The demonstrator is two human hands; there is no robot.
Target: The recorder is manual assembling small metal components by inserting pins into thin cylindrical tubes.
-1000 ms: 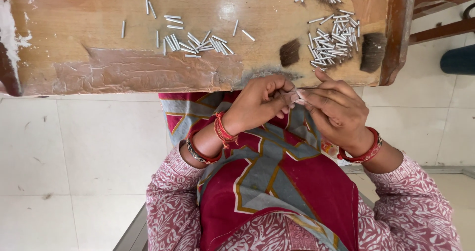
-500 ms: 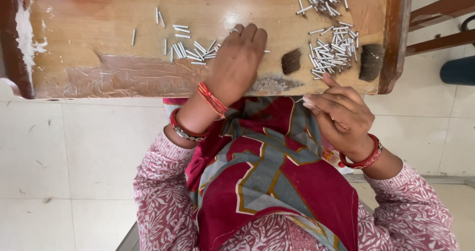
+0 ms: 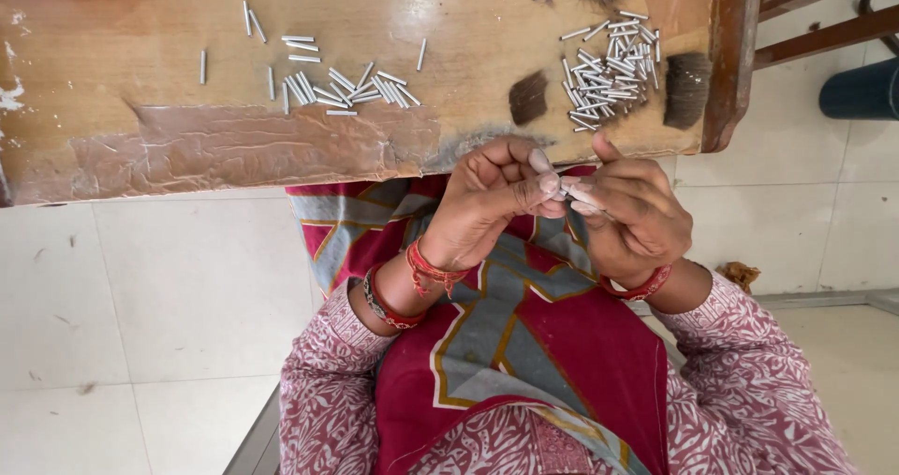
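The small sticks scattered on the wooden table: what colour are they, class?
White, or pale silvery; the head view shows the small sticks best, loose on the brown wooden table.

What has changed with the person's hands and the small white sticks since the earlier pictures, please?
The left hand, which half a second ago reached out over the table by the middle scatter of sticks, has drawn back to meet the right hand; their fingertips now pinch a small white stick together. The right hand stayed near the lap; both piles look unchanged.

No packages, labels, signs or screens anywhere in view, not on the worn wooden table's top or edges, nor on the pale tiled floor beside it.
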